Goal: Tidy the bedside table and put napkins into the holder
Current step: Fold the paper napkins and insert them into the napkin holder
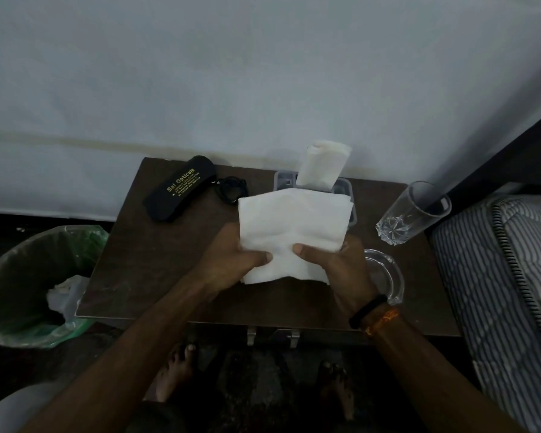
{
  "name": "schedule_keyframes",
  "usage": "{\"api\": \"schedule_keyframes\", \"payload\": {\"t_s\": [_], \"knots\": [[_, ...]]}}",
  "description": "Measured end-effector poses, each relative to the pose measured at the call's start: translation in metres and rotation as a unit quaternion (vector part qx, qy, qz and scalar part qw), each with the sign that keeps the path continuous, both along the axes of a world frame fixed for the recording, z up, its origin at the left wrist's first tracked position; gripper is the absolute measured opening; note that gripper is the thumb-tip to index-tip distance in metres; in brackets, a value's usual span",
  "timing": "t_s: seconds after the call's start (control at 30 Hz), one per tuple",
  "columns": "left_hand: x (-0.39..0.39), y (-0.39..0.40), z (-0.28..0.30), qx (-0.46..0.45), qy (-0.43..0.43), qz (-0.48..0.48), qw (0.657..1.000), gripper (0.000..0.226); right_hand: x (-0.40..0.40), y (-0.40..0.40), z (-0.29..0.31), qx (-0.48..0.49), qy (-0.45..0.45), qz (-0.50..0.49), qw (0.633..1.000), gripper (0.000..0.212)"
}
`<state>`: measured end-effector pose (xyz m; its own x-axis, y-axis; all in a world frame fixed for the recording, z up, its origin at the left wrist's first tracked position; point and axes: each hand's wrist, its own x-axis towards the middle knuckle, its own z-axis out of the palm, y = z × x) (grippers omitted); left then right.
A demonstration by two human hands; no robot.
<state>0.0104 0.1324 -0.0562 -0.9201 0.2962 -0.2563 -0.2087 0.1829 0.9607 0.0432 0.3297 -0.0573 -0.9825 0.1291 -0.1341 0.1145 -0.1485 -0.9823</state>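
Holding: left hand [231, 260] and right hand [338, 264] both pinch one white napkin [291, 226] above the middle of the bedside table [144, 270], thumbs on top, fingers curled beneath.
Napkin edges: its near edge hangs below the thumbs; its far edge overlaps the front rim of the holder [344, 190].
Holder: a clear box at the table's back edge, just by the wall [263, 73]; a folded napkin [322, 165] stands upright in it, leaning toward the wall.
Right side: a tall clear glass [413, 214] stands near the holder, apart from it; a clear glass dish [388, 273] sits just beside the right wrist, near the table's front right.
Left side: a black spectacle case [181, 189] printed "Sai Opticals" lies at the back left; a dark coiled cord [231, 189] lies between it and the napkin.
Open room: bare brown tabletop shows at the front left, between the left forearm and the table's left edge.
Surroundings: a bin [22, 282] with a green liner stands on the floor left of the table; a striped mattress [497, 276] borders the right edge.
Wrist: a black band [367, 310] and an orange thread circle the right wrist.
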Motion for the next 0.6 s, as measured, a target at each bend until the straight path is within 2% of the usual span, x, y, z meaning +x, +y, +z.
{"api": "schedule_keyframes", "payload": {"t_s": [0.1,0.23,0.47,0.6], "knots": [[-0.003,-0.003,0.007,0.002,-0.002,-0.011,1.0,0.061,-0.001,0.003,0.005,0.012,-0.015,0.014,1.0,0.037],[-0.007,-0.006,0.013,0.012,-0.001,-0.025,1.0,0.059,-0.004,0.013,0.014,0.003,-0.046,0.057,0.997,0.039],[-0.003,0.0,0.013,0.059,-0.023,-0.032,0.997,0.067,-0.002,0.008,0.016,-0.051,-0.063,0.018,0.997,0.045],[-0.002,0.003,0.013,0.066,-0.015,-0.021,0.997,0.059,-0.002,0.005,0.019,-0.045,-0.07,0.006,0.996,0.04]]}}
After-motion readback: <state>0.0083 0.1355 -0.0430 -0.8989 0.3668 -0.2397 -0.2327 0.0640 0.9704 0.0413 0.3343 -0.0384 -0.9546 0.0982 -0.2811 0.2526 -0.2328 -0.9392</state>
